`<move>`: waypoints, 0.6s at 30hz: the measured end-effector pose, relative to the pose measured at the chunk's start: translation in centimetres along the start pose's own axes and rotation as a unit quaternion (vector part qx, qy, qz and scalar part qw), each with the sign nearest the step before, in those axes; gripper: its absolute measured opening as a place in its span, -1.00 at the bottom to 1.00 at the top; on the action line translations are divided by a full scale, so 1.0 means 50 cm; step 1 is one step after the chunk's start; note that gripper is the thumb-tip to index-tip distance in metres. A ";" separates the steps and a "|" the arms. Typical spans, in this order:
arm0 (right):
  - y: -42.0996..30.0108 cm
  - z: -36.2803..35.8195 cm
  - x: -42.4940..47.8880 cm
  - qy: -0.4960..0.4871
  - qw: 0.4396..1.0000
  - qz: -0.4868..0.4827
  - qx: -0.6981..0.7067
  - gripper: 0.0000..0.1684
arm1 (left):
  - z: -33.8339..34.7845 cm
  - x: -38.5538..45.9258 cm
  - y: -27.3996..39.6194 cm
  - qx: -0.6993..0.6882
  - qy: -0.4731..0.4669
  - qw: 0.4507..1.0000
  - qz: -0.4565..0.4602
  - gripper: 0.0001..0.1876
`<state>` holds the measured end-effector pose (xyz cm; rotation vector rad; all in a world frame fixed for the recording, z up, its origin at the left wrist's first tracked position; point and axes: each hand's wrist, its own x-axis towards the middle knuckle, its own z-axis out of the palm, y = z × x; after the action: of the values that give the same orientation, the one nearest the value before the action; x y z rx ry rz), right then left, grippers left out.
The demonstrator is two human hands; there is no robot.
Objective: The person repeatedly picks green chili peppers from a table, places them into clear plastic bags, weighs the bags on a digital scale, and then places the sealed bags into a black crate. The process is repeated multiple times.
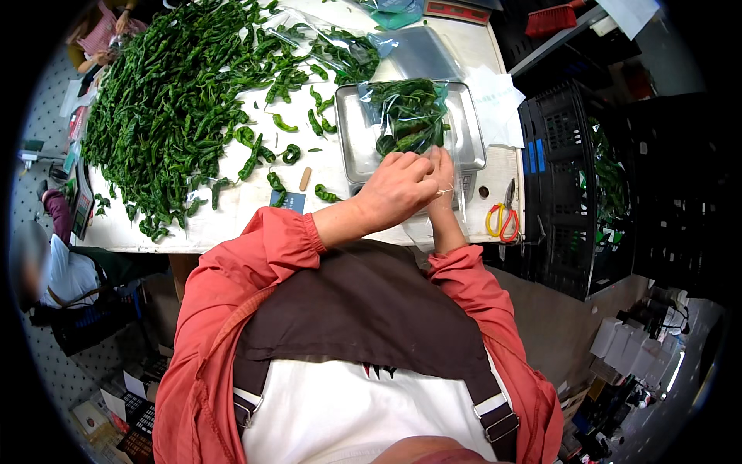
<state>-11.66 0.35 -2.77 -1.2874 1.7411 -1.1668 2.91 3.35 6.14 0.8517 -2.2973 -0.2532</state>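
Note:
A clear plastic bag point(406, 110) filled with green peppers lies on the metal tray point(470, 145) of a weighing scale. At its near end my left hand point(400, 185) and my right hand point(442, 177) meet, both gripping the bag's plastic. The left hand is in front and covers part of the right hand's fingers. A large heap of green peppers point(168, 110) spreads over the left of the white table point(243, 223), with loose ones between heap and scale. Beyond the tray, another clear bag with peppers point(348, 55) lies beside a stack of flat plastic bags point(420, 52).
Scissors with red and yellow handles point(503, 220) lie at the table's right edge. A black crate point(559, 185) holding bagged peppers stands right of it. A white paper sheet point(495, 107) lies beside the scale. Other people point(69, 267) are at the left and far left.

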 end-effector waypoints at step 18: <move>0.009 -0.100 -0.200 -0.176 0.970 -0.137 -0.099 -0.77 | -0.010 -0.158 -0.018 -0.246 -0.052 0.938 -0.238 -0.46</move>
<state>-13.36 11.33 -1.23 -1.7810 1.4762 -0.8529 8.15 7.73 2.05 1.1245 -1.9443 -1.0588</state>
